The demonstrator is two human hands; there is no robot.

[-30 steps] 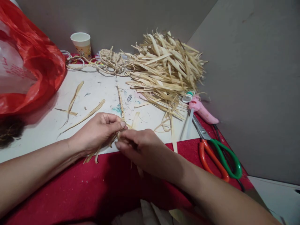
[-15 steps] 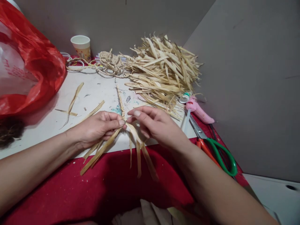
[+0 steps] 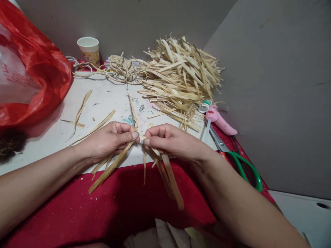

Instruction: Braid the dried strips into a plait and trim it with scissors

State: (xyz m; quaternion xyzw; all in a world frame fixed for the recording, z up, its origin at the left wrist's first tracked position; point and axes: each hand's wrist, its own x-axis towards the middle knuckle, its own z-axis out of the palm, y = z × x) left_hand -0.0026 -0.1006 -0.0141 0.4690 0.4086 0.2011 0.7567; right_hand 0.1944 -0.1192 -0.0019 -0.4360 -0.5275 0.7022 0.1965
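My left hand (image 3: 108, 141) and my right hand (image 3: 173, 141) meet at the near edge of a white board (image 3: 46, 144). Both pinch dry straw strips (image 3: 168, 175) at the end of a thin plaited cord (image 3: 133, 110) that runs away across the board. Loose strip ends hang from the left hand down to the left and from the right hand down over the red cloth (image 3: 77, 210). The fingers of both hands are curled shut on the strips.
A big heap of straw strips (image 3: 181, 75) lies at the back right, with a coil of plaited cord (image 3: 121, 69) and a paper cup (image 3: 89, 50) behind. A red plastic bag (image 3: 31, 72) fills the left. A pink glue gun (image 3: 219, 120) and green-handled scissors (image 3: 243, 165) lie at right.
My right hand came up from below the left hand, spread its fingers, then closed again on the strips beside the left thumb. The hanging strips on the right swung lower.
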